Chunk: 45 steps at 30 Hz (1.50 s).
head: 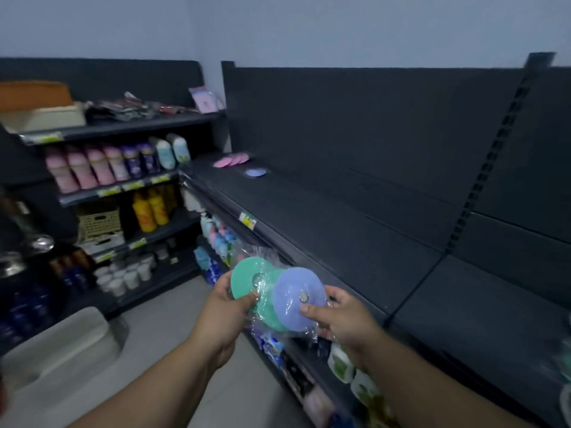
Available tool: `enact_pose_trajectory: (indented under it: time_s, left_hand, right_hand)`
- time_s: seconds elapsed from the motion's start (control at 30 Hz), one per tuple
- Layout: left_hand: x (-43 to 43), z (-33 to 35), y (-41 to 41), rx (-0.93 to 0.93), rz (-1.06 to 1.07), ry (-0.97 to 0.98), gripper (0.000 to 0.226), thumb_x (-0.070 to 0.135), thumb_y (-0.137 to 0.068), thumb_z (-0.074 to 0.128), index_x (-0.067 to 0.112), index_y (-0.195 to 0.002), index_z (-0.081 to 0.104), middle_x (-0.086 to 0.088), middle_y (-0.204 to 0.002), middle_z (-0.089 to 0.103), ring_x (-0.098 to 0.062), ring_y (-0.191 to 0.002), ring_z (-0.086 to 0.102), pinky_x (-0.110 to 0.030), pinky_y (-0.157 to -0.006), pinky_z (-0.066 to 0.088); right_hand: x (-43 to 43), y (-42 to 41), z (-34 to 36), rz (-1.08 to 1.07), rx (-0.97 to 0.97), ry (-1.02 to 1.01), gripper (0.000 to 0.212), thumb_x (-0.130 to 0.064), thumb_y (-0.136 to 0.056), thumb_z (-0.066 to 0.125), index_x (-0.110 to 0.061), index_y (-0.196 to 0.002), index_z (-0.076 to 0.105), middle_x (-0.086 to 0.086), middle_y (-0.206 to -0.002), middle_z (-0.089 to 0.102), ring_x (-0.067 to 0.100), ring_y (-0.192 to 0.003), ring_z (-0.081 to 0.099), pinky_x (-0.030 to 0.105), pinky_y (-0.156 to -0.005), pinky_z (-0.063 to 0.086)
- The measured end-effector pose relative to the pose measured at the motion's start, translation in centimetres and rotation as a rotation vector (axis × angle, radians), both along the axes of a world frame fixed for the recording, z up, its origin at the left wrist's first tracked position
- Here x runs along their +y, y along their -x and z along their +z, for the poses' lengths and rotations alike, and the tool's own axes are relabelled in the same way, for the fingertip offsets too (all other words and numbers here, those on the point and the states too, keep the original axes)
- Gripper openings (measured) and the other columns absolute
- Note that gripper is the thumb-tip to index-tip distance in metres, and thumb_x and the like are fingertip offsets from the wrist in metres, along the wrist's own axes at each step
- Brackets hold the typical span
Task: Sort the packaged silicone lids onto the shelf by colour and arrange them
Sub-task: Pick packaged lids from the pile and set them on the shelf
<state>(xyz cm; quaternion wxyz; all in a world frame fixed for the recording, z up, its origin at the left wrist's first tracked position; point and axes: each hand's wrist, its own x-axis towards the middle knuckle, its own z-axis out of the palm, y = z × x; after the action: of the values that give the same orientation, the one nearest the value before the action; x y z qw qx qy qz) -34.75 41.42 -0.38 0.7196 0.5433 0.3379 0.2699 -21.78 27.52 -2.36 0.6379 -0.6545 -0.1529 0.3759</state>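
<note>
Packaged lids [273,284] are fanned out before the shelf [340,230], probably to read colours: left hand [230,307] grip pinches the green lids [247,278], right hand [343,319] grip pinches the purple lid [298,296]. Pink lids [231,160] and a lone purple one [255,173] already lie at its far end.

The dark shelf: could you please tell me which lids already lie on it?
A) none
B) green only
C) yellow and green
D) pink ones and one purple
D: at the far end of the shelf, pink lids lie with one purple lid beside them.
</note>
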Motion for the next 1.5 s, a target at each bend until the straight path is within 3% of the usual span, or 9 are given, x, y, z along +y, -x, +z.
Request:
enact_pose_trajectory:
  time_s: [0.3, 0.5, 0.7, 0.83, 0.97, 1.07, 1.17, 1.3, 1.5]
  left_hand:
    - [11.8, -3.0, 3.6, 0.101, 0.174, 0.062, 0.034, -0.007, -0.089, 0.056, 0.017, -0.113, 0.057, -0.012, -0.098, 0.070, -0.020, -0.067, 0.064, -0.024, -0.048, 0.051]
    - [21.1, -2.6, -0.1, 0.093, 0.260, 0.018, 0.034, -0.003, -0.088, 0.060, 0.020, -0.113, 0.058, -0.011, -0.102, 0.070, -0.029, -0.084, 0.066, -0.041, -0.073, 0.054]
    - [30.1, -1.6, -4.7, 0.073, 0.354, -0.013, 0.033, -0.002, -0.088, 0.060, 0.017, -0.115, 0.059, -0.012, -0.100, 0.072, -0.031, -0.083, 0.068, -0.041, -0.072, 0.054]
    - [36.0, -2.0, -7.3, 0.065, 0.434, -0.013, 0.029, -0.002, -0.089, 0.059, 0.019, -0.109, 0.059, -0.014, -0.101, 0.071, -0.036, -0.090, 0.069, -0.050, -0.079, 0.056]
    - [41.8, -3.3, -9.4, 0.106, 0.480, -0.018, 0.027, 0.005, -0.089, 0.062, 0.028, -0.103, 0.057, -0.010, -0.106, 0.069, -0.032, -0.093, 0.068, -0.056, -0.086, 0.053]
    - [46.4, -4.0, -11.7, 0.111, 0.443, -0.034, 0.031, 0.006, -0.089, 0.062, 0.024, -0.114, 0.055, -0.009, -0.109, 0.068, -0.031, -0.096, 0.067, -0.057, -0.085, 0.053]
    - [51.7, -4.2, -14.3, 0.083, 0.370, -0.039, 0.029, 0.006, -0.090, 0.061, 0.028, -0.109, 0.056, -0.006, -0.107, 0.068, -0.031, -0.096, 0.066, -0.057, -0.083, 0.054]
    - [59.6, -3.7, -17.3, 0.041, 0.254, -0.055, 0.032, 0.004, -0.090, 0.060, 0.023, -0.116, 0.055, -0.004, -0.105, 0.068, -0.027, -0.093, 0.066, -0.040, -0.069, 0.056]
    - [70.0, -2.3, -21.9, 0.030, 0.067, -0.080, 0.030, 0.004, -0.090, 0.061, 0.021, -0.114, 0.057, -0.010, -0.106, 0.070, -0.032, -0.094, 0.068, -0.048, -0.081, 0.056]
  right_hand:
    - [14.3, 0.9, -2.5, 0.190, 0.022, 0.042, 0.032, -0.006, -0.073, 0.080, -0.017, -0.098, 0.063, 0.008, -0.097, 0.074, 0.027, -0.088, 0.069, 0.037, -0.073, 0.052]
    - [24.7, -4.8, -3.3, 0.265, 0.091, 0.001, 0.049, -0.007, -0.068, 0.083, -0.011, -0.111, 0.059, 0.013, -0.100, 0.073, 0.029, -0.085, 0.070, 0.036, -0.069, 0.054]
    - [34.0, -11.7, -1.8, 0.254, 0.112, -0.060, 0.022, 0.003, -0.085, 0.064, -0.007, -0.104, 0.059, 0.010, -0.086, 0.065, 0.018, -0.063, 0.060, 0.027, -0.053, 0.049]
    - [39.5, -15.3, -1.7, 0.186, 0.149, -0.066, 0.021, -0.002, -0.088, 0.062, -0.008, -0.108, 0.059, 0.013, -0.093, 0.067, 0.024, -0.073, 0.058, 0.038, -0.069, 0.047]
    - [43.9, -18.3, -2.1, 0.051, 0.164, -0.046, 0.016, -0.003, -0.087, 0.063, -0.013, -0.100, 0.062, 0.007, -0.081, 0.069, 0.019, -0.064, 0.054, 0.031, -0.060, 0.045]
    - [47.4, -20.4, -2.3, -0.052, 0.175, -0.040, 0.014, -0.002, -0.087, 0.064, -0.012, -0.096, 0.063, 0.008, -0.079, 0.066, 0.014, -0.051, 0.050, 0.029, -0.058, 0.047]
    - [51.3, -22.0, -2.3, -0.137, 0.180, -0.058, 0.012, -0.003, -0.087, 0.063, -0.010, -0.096, 0.065, 0.007, -0.080, 0.068, 0.016, -0.059, 0.057, 0.029, -0.056, 0.050]
    - [56.8, -23.4, -1.9, -0.277, 0.178, -0.101, 0.015, -0.005, -0.090, 0.061, -0.005, -0.104, 0.065, 0.014, -0.098, 0.071, 0.024, -0.078, 0.066, 0.033, -0.062, 0.055]
    - [62.7, -24.9, -1.3, -0.539, 0.191, -0.142, 0.017, -0.005, -0.092, 0.058, -0.005, -0.108, 0.063, 0.014, -0.104, 0.069, 0.023, -0.084, 0.065, 0.029, -0.063, 0.051]
